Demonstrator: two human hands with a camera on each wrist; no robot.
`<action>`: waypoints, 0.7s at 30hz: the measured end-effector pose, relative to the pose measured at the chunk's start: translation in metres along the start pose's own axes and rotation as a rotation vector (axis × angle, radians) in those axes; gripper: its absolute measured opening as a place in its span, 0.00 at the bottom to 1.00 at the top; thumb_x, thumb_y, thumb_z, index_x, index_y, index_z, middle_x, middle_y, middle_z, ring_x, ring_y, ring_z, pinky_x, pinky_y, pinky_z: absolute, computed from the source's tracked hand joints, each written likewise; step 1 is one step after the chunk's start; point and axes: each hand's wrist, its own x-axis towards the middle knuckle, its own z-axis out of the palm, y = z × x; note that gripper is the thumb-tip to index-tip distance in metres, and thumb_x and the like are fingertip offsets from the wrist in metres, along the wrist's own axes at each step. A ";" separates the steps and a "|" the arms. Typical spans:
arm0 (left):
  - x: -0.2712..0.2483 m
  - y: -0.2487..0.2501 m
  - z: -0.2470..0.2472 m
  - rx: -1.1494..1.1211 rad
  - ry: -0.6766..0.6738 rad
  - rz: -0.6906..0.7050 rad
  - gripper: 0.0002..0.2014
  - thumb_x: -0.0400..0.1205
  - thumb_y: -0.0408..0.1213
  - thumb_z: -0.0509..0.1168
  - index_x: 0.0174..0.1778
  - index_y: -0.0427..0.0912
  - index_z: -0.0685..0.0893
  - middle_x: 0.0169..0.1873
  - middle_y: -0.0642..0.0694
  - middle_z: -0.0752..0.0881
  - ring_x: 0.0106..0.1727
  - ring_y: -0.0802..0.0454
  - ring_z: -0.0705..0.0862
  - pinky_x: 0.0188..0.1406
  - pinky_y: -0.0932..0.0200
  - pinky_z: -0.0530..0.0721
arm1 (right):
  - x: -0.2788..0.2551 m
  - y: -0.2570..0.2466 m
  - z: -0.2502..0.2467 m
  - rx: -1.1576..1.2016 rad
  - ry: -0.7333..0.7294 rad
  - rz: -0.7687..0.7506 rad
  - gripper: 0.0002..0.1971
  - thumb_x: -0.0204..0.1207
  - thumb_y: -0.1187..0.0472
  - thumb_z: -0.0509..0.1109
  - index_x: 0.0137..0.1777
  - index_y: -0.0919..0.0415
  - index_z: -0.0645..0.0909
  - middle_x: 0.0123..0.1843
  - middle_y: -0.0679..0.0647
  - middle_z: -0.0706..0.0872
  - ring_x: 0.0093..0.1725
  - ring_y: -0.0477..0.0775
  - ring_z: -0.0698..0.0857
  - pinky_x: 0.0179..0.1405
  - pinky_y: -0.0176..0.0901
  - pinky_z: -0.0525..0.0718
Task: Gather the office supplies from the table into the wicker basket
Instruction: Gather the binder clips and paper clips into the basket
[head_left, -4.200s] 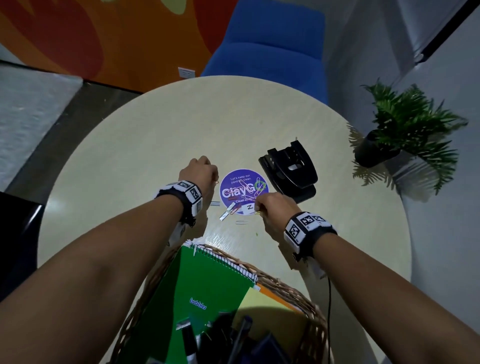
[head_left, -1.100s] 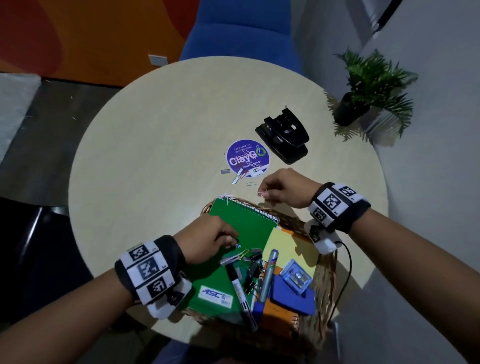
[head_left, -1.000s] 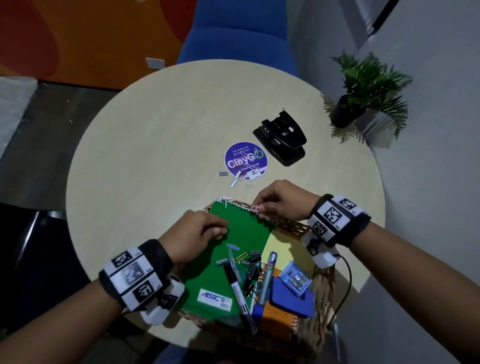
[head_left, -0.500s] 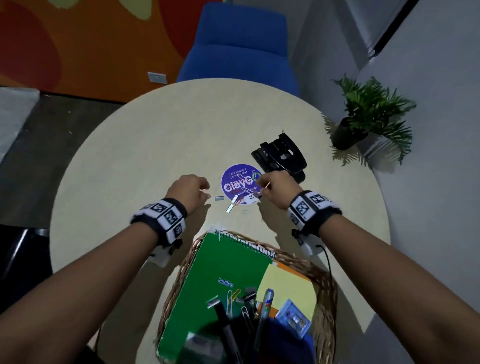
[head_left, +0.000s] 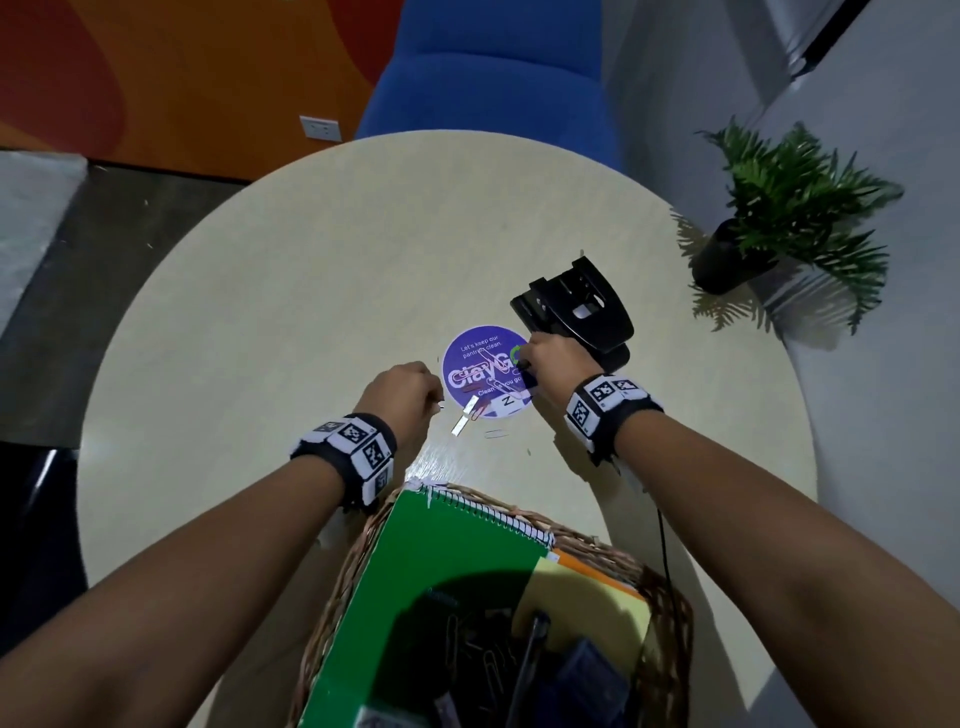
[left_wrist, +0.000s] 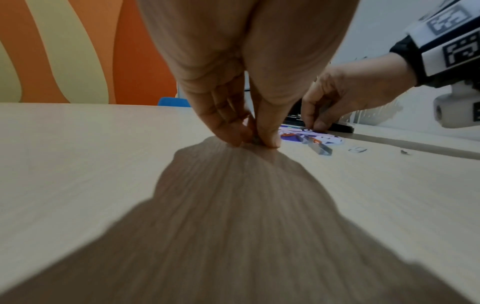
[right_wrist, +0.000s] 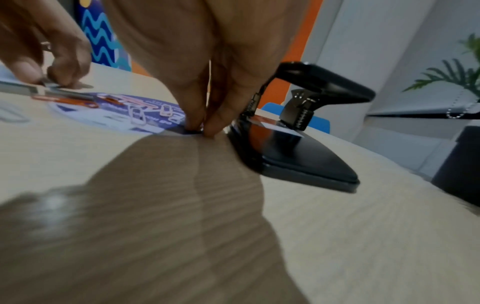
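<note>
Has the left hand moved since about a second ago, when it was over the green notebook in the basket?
Yes. The left hand has gone forward out of the basket onto the table, now just left of the purple round sticker.

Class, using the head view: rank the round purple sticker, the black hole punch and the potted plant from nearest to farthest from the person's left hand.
1. Round purple sticker, just right of the left hand.
2. Black hole punch, beyond the sticker, right.
3. Potted plant, off the table, far right.
</note>
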 end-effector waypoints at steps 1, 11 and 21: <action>-0.001 0.001 -0.003 0.001 -0.021 -0.012 0.06 0.77 0.31 0.67 0.45 0.42 0.88 0.47 0.45 0.87 0.49 0.43 0.85 0.51 0.50 0.85 | -0.003 0.001 0.000 0.020 0.001 0.028 0.11 0.74 0.69 0.67 0.56 0.66 0.83 0.55 0.63 0.83 0.52 0.67 0.85 0.51 0.51 0.84; -0.060 0.036 -0.082 -0.268 -0.062 0.133 0.11 0.73 0.38 0.76 0.50 0.46 0.91 0.39 0.50 0.92 0.39 0.58 0.89 0.45 0.66 0.81 | -0.039 -0.007 -0.012 0.347 0.042 0.292 0.08 0.74 0.64 0.65 0.40 0.67 0.84 0.37 0.61 0.85 0.38 0.62 0.84 0.42 0.45 0.85; -0.161 0.053 -0.051 -0.230 -0.228 0.405 0.13 0.82 0.43 0.64 0.59 0.49 0.87 0.55 0.55 0.91 0.54 0.59 0.88 0.57 0.68 0.81 | -0.125 -0.023 -0.030 0.720 -0.017 0.152 0.08 0.76 0.72 0.69 0.46 0.60 0.88 0.32 0.55 0.87 0.34 0.52 0.86 0.48 0.49 0.88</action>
